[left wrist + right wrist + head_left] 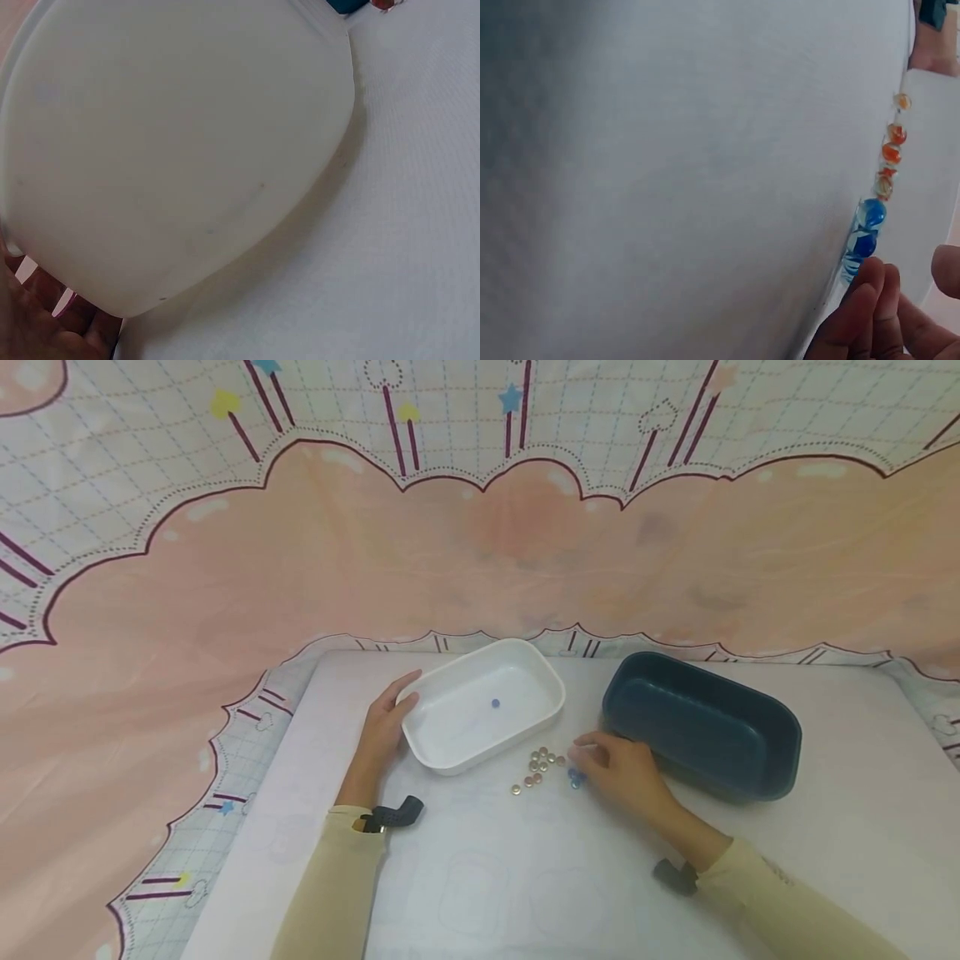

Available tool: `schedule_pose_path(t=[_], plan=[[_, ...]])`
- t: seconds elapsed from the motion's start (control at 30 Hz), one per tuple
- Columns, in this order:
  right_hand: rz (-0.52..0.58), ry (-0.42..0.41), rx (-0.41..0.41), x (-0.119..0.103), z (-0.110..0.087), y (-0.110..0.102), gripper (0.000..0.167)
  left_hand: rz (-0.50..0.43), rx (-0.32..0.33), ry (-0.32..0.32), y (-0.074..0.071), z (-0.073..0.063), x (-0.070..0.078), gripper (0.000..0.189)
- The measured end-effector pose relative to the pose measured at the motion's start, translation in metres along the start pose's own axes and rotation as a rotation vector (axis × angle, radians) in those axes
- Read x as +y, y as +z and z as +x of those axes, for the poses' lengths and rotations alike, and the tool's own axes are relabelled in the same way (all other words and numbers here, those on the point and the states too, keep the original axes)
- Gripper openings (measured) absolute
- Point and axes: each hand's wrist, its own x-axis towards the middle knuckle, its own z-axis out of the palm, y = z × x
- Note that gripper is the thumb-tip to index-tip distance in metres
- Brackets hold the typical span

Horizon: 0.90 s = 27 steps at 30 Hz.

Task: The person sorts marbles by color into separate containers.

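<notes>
My left hand grips the left end of a white rectangular tub, thumb over the rim and fingers along the outside. A single blue marble lies inside the tub. On the table in front, my right hand reaches over a few blue glass marbles, its fingertips right beside them. In the right wrist view the thumb stands apart from the bent fingers, with the blue marbles just beyond. Several clear marbles with orange swirls lie left of the blue ones.
A dark blue rectangular tub stands behind and right of my right hand. A white cloth covers the table. Behind it hangs a peach patterned curtain.
</notes>
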Motion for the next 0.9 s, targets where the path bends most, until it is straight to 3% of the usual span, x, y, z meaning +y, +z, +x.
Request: schedule_pose_path(t=[0.23, 0.53, 0.9], plan=[[-0.004, 0.018, -0.021, 0.0062, 0.0003, 0.0024, 0.038, 0.006, -0.002, -0.029, -0.0008, 0.0013, 0.0007, 0.045], [-0.029, 0.059, -0.079, 0.0073, 0.0044, 0.0046, 0.034, 0.038, 0.012, 0.013, -0.0003, -0.0027, 0.0034, 0.044], [-0.1, 0.091, -0.082, -0.0005, 0.0089, 0.0067, 0.026, 0.031, 0.008, 0.018, -0.0013, -0.0009, 0.0002, 0.043]])
